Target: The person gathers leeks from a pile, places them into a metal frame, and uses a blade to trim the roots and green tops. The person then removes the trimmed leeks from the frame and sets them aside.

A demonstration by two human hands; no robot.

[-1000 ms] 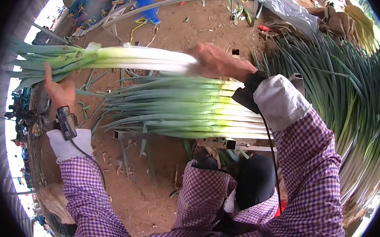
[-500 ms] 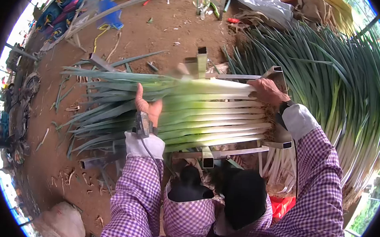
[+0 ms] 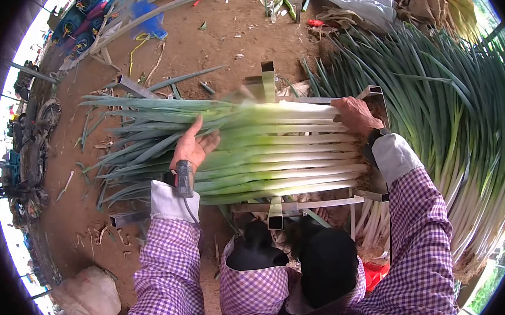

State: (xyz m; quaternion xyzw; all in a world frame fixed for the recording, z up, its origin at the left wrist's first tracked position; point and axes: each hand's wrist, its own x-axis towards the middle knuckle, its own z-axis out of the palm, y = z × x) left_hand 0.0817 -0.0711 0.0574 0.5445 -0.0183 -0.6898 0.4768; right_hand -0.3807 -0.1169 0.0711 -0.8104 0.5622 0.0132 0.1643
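A layer of long green onions lies across a metal frame, white root ends to the right and green leaves to the left. My left hand rests palm up over the leafy part, its fingers apart and nothing in them. At the upper right, my right hand has its fingers closed around the root end of the topmost green onion. A device is strapped at each wrist; the left one has a cable.
A large heap of green onions fills the right side. Brown soil carries scattered leaf scraps. A pale sack sits at the lower left, a red bag near my knees, and a blue net at the upper left.
My left hand has shifted slightly left and down along the leaves, and its fingers are spread wider. The right hand stays at the root end. The whole view has moved a little.
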